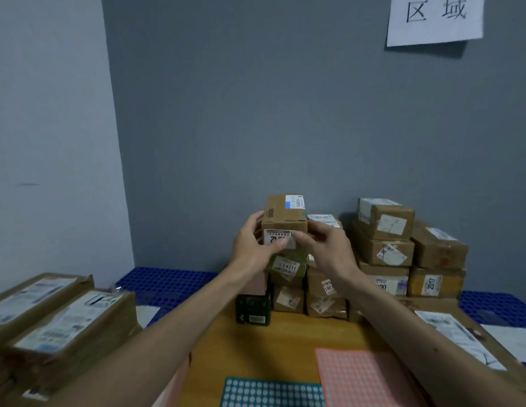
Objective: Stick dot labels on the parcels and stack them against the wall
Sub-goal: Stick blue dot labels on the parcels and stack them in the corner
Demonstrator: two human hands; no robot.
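the teal dot sheet (273, 392) and pink dot sheet (364, 377) lie nearest. the left hand (253, 245) and right hand (323, 245) curl their fingers round a small parcel (285, 215) at the top of the stack (385, 251) against the grey wall (255, 113). many parcels look stacked; the larger parcels (65, 321) at left probably remain.

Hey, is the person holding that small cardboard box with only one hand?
No, both the left hand and the right hand grip the small cardboard box, one on each side.
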